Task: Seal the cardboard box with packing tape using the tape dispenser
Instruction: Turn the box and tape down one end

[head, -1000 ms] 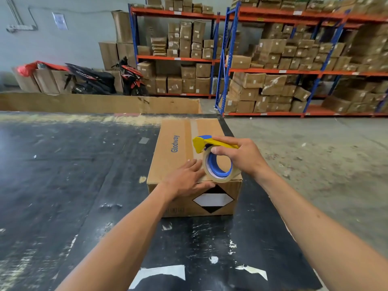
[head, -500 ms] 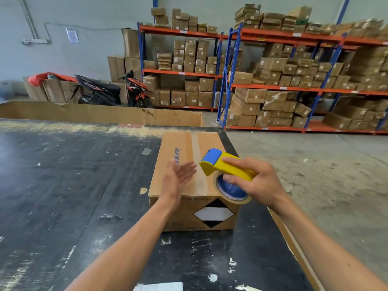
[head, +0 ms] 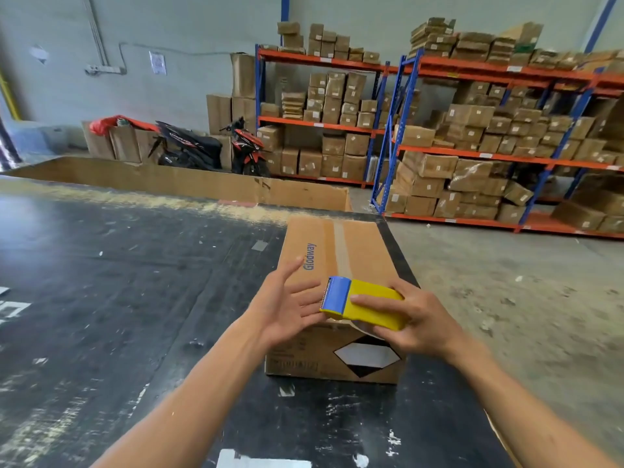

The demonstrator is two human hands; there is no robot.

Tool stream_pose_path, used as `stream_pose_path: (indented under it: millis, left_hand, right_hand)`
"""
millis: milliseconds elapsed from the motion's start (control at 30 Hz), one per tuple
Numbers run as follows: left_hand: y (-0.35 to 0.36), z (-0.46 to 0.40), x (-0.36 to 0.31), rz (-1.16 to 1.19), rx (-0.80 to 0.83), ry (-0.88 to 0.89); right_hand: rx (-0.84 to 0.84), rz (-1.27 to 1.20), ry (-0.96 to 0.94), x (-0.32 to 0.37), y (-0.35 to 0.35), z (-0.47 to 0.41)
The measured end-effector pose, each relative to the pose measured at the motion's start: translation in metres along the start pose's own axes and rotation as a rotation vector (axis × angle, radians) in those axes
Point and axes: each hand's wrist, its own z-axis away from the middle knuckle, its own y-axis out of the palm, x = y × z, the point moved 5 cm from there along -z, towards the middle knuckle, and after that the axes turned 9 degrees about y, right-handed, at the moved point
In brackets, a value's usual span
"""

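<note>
Warehouse with a scuffed black table [head: 101, 298] carrying a brown cardboard box [head: 337, 265], taped along its top seam.
The right hand [head: 415, 325] grips a yellow-and-blue tape dispenser [head: 363, 304] above the box's near edge; the left hand [head: 287, 309], fingers spread, touches its blue end.

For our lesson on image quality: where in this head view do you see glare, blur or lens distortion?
Head view: daylight glare washes the table at far left; its near edge and both forearms smear with blur; the wide lens bows and tilts the shelves; the box and dispenser look fairly sharp.
</note>
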Motion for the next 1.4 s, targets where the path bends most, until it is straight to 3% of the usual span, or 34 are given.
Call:
stream_pose_path:
  millis: [233, 500, 767, 1400]
  left_hand:
    - [-0.011, 0.000, -0.017, -0.099, -0.088, 0.096]
    - [-0.037, 0.010, -0.050, -0.259, -0.332, 0.346]
    - [-0.077, 0.022, 0.000, -0.798, -0.537, 0.644]
    - [-0.097, 0.007, 0.012, -0.790, -0.571, 0.641]
  right_hand:
    - [-0.083, -0.141, -0.009, 0.022, -0.008, -0.019]
    - [0.078, -0.068, 0.006, 0.013, -0.019, -0.033]
    - [0.281, 0.228, -0.032, 0.026, 0.019, -0.028]
    - [0.478, 0.453, 0.045, 0.050, 0.040, -0.048]
